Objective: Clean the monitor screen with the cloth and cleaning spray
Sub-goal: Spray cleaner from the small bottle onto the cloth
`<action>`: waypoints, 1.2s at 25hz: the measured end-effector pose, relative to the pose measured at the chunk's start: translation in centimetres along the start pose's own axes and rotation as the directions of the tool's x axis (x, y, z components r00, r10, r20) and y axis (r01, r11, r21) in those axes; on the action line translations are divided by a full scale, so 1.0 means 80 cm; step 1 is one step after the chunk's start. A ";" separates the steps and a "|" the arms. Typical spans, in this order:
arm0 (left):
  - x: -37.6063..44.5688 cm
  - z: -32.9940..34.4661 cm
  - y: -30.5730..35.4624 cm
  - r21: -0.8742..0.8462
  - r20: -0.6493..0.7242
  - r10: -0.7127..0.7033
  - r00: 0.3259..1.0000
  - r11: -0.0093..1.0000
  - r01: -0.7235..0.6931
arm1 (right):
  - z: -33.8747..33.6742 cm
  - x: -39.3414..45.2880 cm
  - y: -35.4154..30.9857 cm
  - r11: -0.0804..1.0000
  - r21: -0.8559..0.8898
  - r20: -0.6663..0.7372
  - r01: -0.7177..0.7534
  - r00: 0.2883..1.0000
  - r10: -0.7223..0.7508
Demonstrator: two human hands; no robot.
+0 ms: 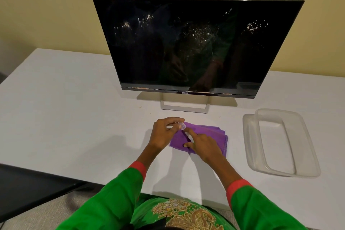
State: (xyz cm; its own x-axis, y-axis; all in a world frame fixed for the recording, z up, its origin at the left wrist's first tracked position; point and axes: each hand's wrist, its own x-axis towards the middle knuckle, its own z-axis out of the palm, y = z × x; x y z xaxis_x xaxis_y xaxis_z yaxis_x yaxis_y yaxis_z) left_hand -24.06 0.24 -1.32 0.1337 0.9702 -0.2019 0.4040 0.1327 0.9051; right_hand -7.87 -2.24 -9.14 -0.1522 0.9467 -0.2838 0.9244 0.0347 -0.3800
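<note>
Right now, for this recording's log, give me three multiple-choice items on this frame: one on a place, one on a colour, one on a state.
1. Where does the clear plastic tray lie?
A. On the white table, right of the folded cloth
B. Behind the monitor
C. On the person's lap

2. What colour is the folded cloth?
A. Yellow
B. Purple
C. White

3. What is the state of the black flat monitor screen?
A. Lit with a picture
B. Cracked in half
C. Dark, dotted with droplets or specks

Answers: 1 A, it rests on the tabletop at the right. 2 B, purple shows beside the right hand. 3 C, bright speckles scatter across the unlit glass.
</note>
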 end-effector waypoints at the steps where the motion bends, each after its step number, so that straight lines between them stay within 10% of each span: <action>1: 0.001 0.001 -0.002 0.005 0.002 -0.006 1.000 1.000 0.006 | 0.003 0.000 0.000 1.000 -0.023 -0.015 -0.006 1.000 0.006; 8: 0.004 0.004 -0.005 -0.086 -0.021 -0.078 0.997 0.993 0.076 | -0.014 -0.012 0.008 0.962 0.269 -0.050 -0.040 0.997 0.055; 15: -0.005 0.042 0.022 -0.347 0.294 -0.080 0.952 0.920 0.184 | -0.069 -0.057 0.071 0.729 0.684 -0.331 -0.023 0.881 0.338; 23: 0.016 0.170 0.034 0.015 0.312 0.068 0.948 0.997 -0.076 | -0.076 -0.098 0.098 0.839 0.519 -0.376 -0.163 0.838 0.396; 30: 0.055 0.241 0.013 0.386 0.403 0.149 0.903 0.867 -0.315 | -0.065 -0.115 0.096 0.867 0.424 -0.377 -0.262 0.819 0.432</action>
State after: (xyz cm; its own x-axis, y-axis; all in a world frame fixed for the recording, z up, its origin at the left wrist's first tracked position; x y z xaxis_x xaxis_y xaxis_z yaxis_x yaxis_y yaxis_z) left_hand -5.62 0.79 -8.44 0.5454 0.8144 -0.1983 0.6574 -0.2688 0.7040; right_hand 2.48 -8.99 -4.88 0.4062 0.9115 -0.0648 0.6933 -0.3536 -0.6280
